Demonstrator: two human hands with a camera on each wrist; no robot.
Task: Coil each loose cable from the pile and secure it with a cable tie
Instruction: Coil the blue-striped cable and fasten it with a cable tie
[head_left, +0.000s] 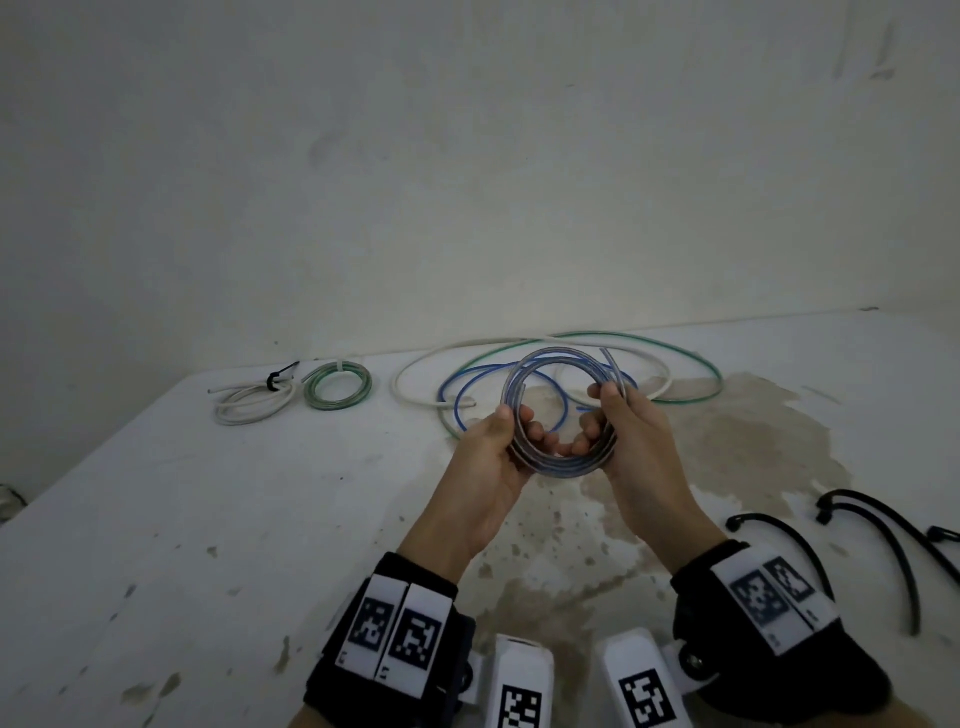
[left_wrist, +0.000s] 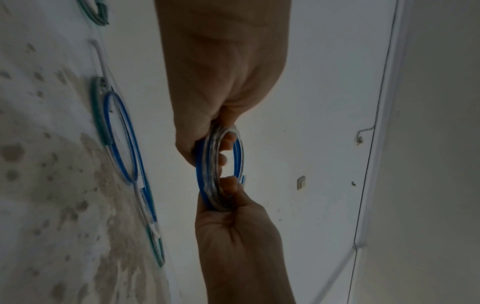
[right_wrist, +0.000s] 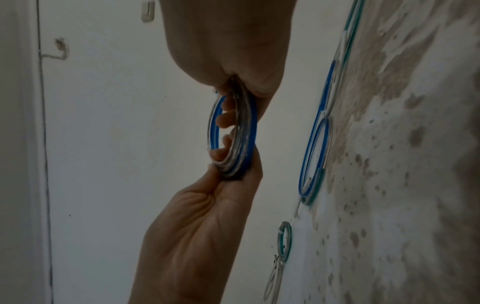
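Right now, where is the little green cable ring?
In the head view the green coil lies far left on the white table, by the wall, just right of the tied white coil and left of the loose cable pile.

Blue-and-clear coil (head_left: 558, 415); stained white table (head_left: 208, 519); black ties (head_left: 872, 540)

Both hands are raised in front of the body, forearms reaching forward with black bands on the wrists. The left hand (head_left: 488, 457) curls its fingers round the left side of a coiled cable (head_left: 558, 410), thumb on top. The right hand (head_left: 631, 447) pinches the right side, palm turned inward.
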